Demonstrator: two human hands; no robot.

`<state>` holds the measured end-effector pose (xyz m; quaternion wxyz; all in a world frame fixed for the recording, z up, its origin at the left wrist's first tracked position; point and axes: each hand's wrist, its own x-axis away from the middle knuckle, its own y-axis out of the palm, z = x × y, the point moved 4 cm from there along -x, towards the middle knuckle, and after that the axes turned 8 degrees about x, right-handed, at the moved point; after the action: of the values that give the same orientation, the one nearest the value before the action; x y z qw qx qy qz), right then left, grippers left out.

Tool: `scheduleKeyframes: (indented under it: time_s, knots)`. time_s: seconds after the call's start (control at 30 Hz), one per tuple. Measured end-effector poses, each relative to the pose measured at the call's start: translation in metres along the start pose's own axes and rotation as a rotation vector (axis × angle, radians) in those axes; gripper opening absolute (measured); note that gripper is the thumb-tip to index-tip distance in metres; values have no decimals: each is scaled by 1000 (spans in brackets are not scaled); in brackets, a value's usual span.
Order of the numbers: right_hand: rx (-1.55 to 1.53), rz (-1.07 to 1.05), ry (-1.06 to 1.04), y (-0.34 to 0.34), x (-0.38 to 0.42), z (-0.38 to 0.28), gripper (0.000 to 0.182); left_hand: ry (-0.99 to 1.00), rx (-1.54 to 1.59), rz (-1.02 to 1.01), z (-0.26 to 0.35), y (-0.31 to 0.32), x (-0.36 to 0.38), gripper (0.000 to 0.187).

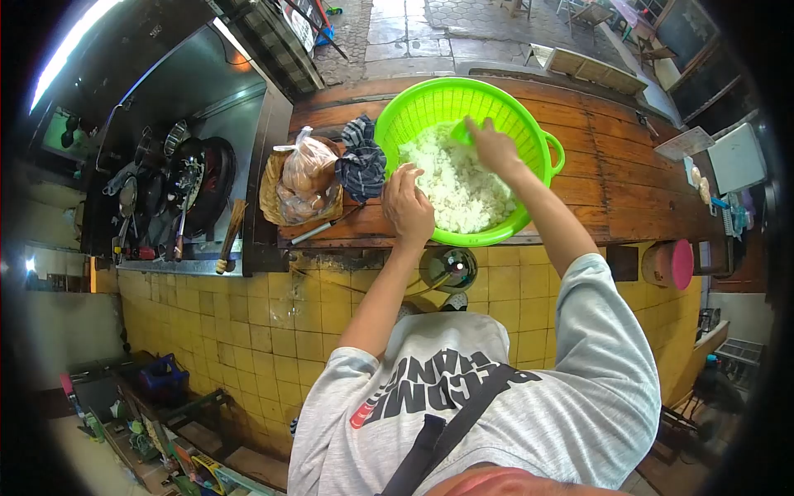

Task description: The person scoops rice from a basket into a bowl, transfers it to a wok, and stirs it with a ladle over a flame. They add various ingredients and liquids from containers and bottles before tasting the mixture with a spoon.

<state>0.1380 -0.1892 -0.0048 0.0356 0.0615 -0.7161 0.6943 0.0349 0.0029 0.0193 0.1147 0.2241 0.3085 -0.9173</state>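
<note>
A large bright green plastic colander (529,124) stands on the wooden counter, with a heap of white cooked rice (459,186) inside. My left hand (408,207) is closed over its near left rim, fingers curled toward the rice. Over the rice, my right hand (495,149) grips a green rice paddle (461,132), whose blade is partly hidden by the hand and blends with the colander's colour. Just left of the colander lies a bunched dark checked cloth (361,157). Beside that, a woven basket (271,186) holds a plastic bag of brown eggs (306,171).
A knife (313,233) lies along the counter's front edge. At left is a stove area with a black wok (217,186) and several utensils. A gas cylinder (449,269) stands on the yellow tiled floor below the counter. The wooden counter (595,165) extends rightward.
</note>
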Motion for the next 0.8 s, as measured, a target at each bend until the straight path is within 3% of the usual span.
scheduleKeyframes:
  time_s: [0.07, 0.2, 0.37, 0.43, 0.77, 0.8]
  knots:
    - [82, 103, -102, 3, 9, -26, 52, 33, -23, 22, 1, -7, -1, 27]
    - [-32, -151, -135, 13, 5, -16, 61, 14, -36, 9, 9, -1, 1, 26]
    - [-24, -137, -182, 37, -3, -21, 70, 15, -35, 33, 7, 0, -2, 26]
    - [-130, -387, -184, 42, -6, -11, 70, 0, -39, 21, 2, 1, 1, 26]
    - [-441, -406, -252, 33, 4, 9, 57, 6, -62, 3, 2, 3, 0, 26]
    - [-512, -521, -182, 23, 9, 12, 62, 13, -65, 6, 2, 2, 0, 26]
